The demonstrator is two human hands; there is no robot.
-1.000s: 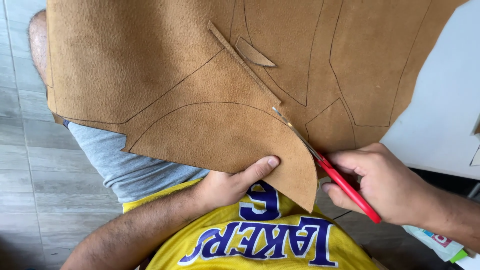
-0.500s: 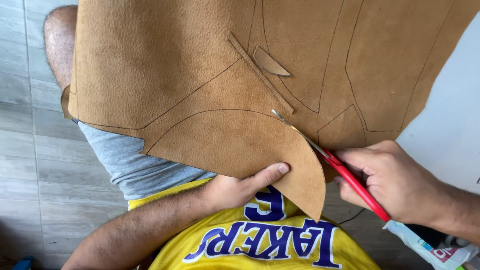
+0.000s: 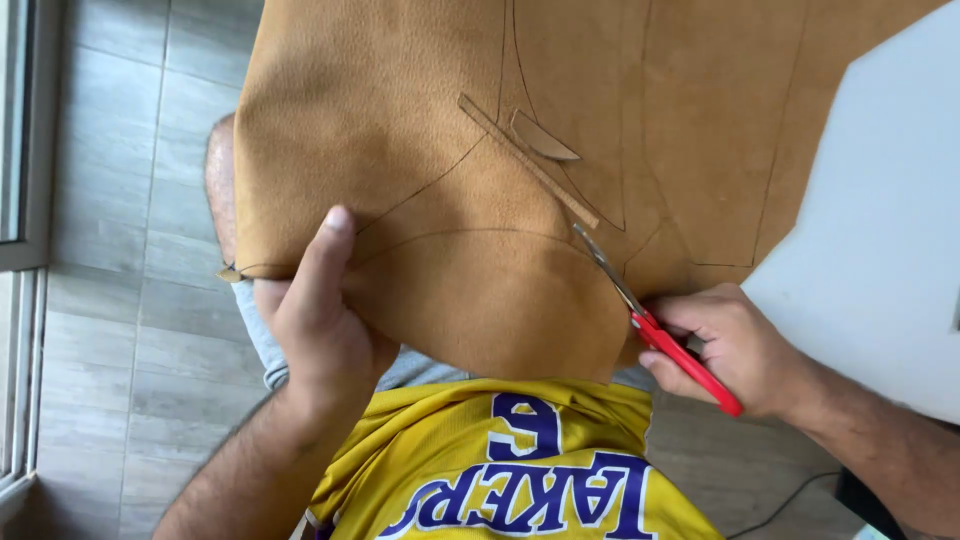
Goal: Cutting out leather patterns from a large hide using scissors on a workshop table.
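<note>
A large tan suede sheet [image 3: 420, 120] with dark drawn pattern lines drapes over my lap. My left hand [image 3: 320, 320] pinches its lower left edge, thumb lying up on the top face. My right hand [image 3: 735, 350] holds red-handled scissors [image 3: 650, 320] whose metal blades point up and left into a cut in the sheet. A curved flap of suede [image 3: 500, 300] hangs down between my hands. A thin cut strip and a small loose sliver [image 3: 545, 140] lie on the sheet above the blades.
A white table top [image 3: 880, 250] fills the right side. Grey floor tiles [image 3: 110, 300] show at left beside a window frame [image 3: 25, 200]. My yellow jersey and grey shorts are below the sheet. A dark cable lies on the floor at lower right.
My left hand has let go of the flap's lower edge near the scissors and moved left, now gripping the sheet's left edge. The view has shifted right. The scissors stay in the cut.
</note>
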